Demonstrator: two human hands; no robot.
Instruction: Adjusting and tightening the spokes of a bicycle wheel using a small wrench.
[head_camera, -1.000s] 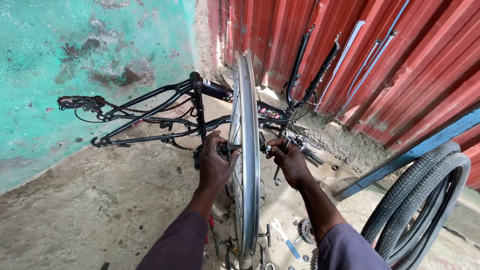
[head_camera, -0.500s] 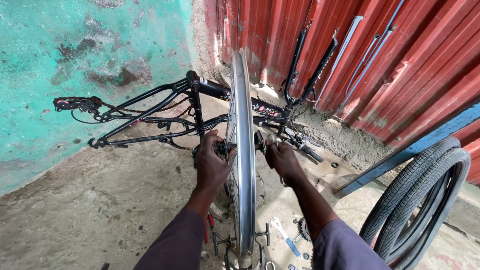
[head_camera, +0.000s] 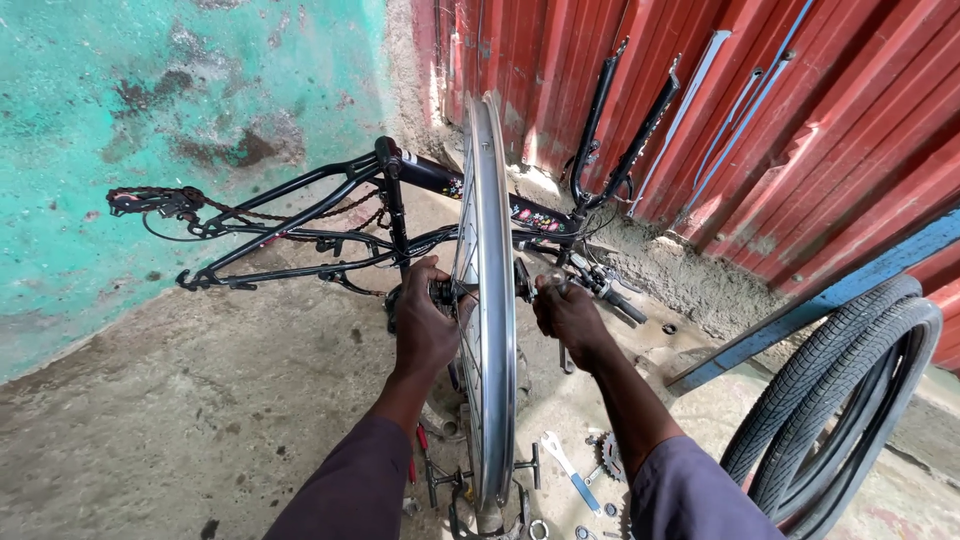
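Note:
A bare silver bicycle wheel rim (head_camera: 492, 250) stands upright, edge-on, between my arms. My left hand (head_camera: 425, 325) grips the hub on the wheel's left side. On the right side of the hub, my right hand (head_camera: 568, 312) is closed around the axle end. Behind the wheel a black bicycle frame (head_camera: 330, 215) lies upside down on the concrete, its chain hanging loose at the rear dropouts and its fork (head_camera: 625, 125) pointing up against the wall.
Two black tyres (head_camera: 850, 400) lean at the right by a blue bar (head_camera: 820, 300). A wrench (head_camera: 565, 465), a sprocket, nuts and small parts lie on the ground near the wheel's base. A teal wall (head_camera: 150, 110) stands left, red corrugated sheeting (head_camera: 800, 130) behind.
My right hand has slid in closer to the hub on the wheel's right side. The view has shifted slightly; the wheel and left hand stay in place.

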